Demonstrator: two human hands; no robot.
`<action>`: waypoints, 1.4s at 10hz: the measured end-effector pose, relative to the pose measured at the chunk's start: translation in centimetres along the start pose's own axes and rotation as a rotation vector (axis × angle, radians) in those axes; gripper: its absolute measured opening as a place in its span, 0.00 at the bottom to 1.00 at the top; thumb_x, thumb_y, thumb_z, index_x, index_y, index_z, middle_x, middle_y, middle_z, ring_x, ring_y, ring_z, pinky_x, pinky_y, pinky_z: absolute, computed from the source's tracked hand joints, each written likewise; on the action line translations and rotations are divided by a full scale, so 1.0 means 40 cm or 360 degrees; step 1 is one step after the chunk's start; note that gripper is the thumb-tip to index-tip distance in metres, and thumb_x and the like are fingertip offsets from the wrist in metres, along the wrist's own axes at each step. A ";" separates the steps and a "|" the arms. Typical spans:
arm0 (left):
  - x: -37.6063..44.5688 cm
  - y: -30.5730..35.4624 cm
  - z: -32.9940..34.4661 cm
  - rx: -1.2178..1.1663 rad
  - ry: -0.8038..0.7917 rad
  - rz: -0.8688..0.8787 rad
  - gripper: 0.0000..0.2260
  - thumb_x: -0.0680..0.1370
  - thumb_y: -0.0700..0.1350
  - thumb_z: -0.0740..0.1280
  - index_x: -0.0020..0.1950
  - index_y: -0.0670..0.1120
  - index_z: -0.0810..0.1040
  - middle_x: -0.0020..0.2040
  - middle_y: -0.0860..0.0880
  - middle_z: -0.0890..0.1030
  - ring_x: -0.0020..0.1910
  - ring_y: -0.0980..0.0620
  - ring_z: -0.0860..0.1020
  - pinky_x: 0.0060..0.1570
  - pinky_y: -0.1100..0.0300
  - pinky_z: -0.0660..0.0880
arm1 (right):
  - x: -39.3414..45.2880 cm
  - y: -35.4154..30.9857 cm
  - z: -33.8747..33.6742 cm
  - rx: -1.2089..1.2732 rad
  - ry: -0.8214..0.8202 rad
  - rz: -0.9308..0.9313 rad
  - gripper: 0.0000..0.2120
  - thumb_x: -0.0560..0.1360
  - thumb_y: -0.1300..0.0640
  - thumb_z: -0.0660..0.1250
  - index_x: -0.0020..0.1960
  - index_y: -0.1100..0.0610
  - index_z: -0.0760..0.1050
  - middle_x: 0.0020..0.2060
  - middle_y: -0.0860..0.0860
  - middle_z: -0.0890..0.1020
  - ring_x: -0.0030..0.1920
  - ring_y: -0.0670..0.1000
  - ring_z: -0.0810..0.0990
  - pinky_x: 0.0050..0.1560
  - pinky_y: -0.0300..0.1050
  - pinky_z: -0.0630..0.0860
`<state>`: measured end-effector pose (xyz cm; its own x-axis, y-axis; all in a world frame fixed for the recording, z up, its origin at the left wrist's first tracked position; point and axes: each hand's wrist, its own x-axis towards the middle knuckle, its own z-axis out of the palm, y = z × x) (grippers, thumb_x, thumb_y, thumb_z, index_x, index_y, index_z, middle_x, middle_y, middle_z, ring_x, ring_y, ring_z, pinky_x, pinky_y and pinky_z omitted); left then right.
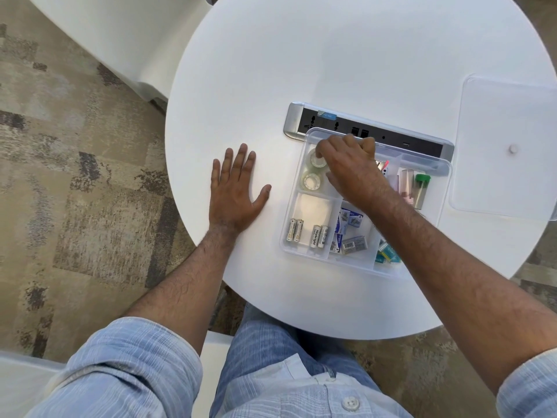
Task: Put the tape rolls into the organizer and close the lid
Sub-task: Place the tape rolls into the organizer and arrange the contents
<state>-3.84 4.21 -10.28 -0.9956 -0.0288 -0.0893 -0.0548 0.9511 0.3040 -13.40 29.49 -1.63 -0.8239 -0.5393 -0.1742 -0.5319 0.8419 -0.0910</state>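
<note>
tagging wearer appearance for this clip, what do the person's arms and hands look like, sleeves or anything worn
Both hands are bare: no gloves, rings or watch show on the left hand or the right hand. Both forearms are uncovered and hairy. The left sleeve and right sleeve are light blue crinkled fabric with fine stripes, rolled up to about the elbow.

Round white worktop (271,70): clear organizer (304,137) overlapping grey socket strip (294,120), lid (506,116) at right, left hand (233,196) flat.
</note>
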 end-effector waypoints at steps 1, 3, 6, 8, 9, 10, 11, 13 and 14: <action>-0.001 0.000 0.000 0.0001 -0.0002 -0.0002 0.34 0.82 0.61 0.60 0.84 0.48 0.56 0.86 0.50 0.54 0.85 0.46 0.49 0.82 0.39 0.49 | -0.007 -0.004 0.000 0.0033 0.0007 0.0110 0.28 0.65 0.72 0.70 0.60 0.54 0.69 0.54 0.52 0.76 0.46 0.51 0.75 0.52 0.50 0.61; -0.002 -0.001 0.004 -0.0002 0.0036 0.0009 0.34 0.82 0.61 0.61 0.84 0.48 0.57 0.86 0.49 0.55 0.85 0.45 0.50 0.82 0.40 0.49 | -0.001 -0.036 0.012 0.0100 -0.0074 0.0142 0.29 0.63 0.76 0.68 0.62 0.61 0.69 0.54 0.57 0.76 0.32 0.50 0.68 0.54 0.53 0.68; -0.002 -0.002 0.007 0.0007 0.0050 0.0012 0.34 0.82 0.61 0.61 0.84 0.48 0.57 0.85 0.50 0.55 0.85 0.45 0.50 0.82 0.40 0.49 | -0.011 -0.028 -0.003 0.0528 -0.0102 0.0374 0.24 0.74 0.77 0.59 0.67 0.60 0.66 0.43 0.52 0.71 0.51 0.52 0.65 0.47 0.45 0.62; -0.002 -0.002 0.009 0.0007 0.0052 0.0010 0.34 0.82 0.60 0.61 0.84 0.48 0.58 0.85 0.50 0.56 0.85 0.45 0.50 0.82 0.40 0.49 | 0.002 -0.029 -0.001 0.0469 -0.0096 0.0325 0.25 0.73 0.77 0.61 0.67 0.60 0.68 0.44 0.52 0.76 0.43 0.49 0.68 0.57 0.48 0.64; -0.003 -0.002 0.011 -0.0004 0.0053 0.0015 0.34 0.82 0.60 0.61 0.84 0.48 0.58 0.85 0.50 0.56 0.85 0.45 0.51 0.82 0.40 0.49 | 0.003 -0.031 -0.004 0.0380 -0.0062 0.0267 0.26 0.70 0.78 0.62 0.65 0.61 0.69 0.48 0.54 0.78 0.41 0.49 0.69 0.63 0.51 0.64; -0.003 -0.001 0.008 -0.0003 0.0037 0.0012 0.34 0.82 0.60 0.61 0.84 0.48 0.57 0.86 0.50 0.55 0.85 0.45 0.50 0.82 0.40 0.49 | -0.012 -0.023 -0.006 0.0356 -0.0009 0.0279 0.25 0.69 0.78 0.62 0.63 0.61 0.70 0.46 0.52 0.76 0.40 0.50 0.70 0.61 0.51 0.66; -0.002 0.003 0.002 -0.0005 0.0012 0.0013 0.34 0.82 0.60 0.61 0.84 0.48 0.56 0.86 0.50 0.54 0.85 0.46 0.49 0.83 0.40 0.48 | -0.026 -0.008 -0.014 0.0326 0.0058 0.0260 0.25 0.68 0.77 0.64 0.61 0.58 0.71 0.47 0.52 0.77 0.42 0.51 0.73 0.60 0.51 0.66; 0.001 0.012 -0.030 -0.0121 -0.0130 -0.0025 0.33 0.82 0.61 0.59 0.85 0.50 0.54 0.86 0.52 0.53 0.85 0.48 0.48 0.83 0.43 0.45 | -0.078 0.056 -0.048 0.0229 0.0201 0.0265 0.16 0.71 0.64 0.68 0.57 0.54 0.73 0.51 0.52 0.76 0.48 0.54 0.74 0.54 0.54 0.69; 0.024 0.029 -0.073 -0.0419 -0.0083 -0.0147 0.29 0.83 0.59 0.58 0.82 0.49 0.62 0.82 0.49 0.64 0.82 0.47 0.60 0.81 0.42 0.56 | -0.127 0.101 -0.051 0.0261 0.0249 0.0464 0.12 0.77 0.52 0.66 0.59 0.54 0.74 0.52 0.52 0.75 0.50 0.55 0.74 0.51 0.55 0.69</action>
<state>-5.06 4.38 -7.23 -0.9806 -0.0893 -0.1744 -0.1696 0.8325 0.5274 -11.77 35.62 0.90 -0.9629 -0.2617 -0.0652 -0.2422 0.9455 -0.2176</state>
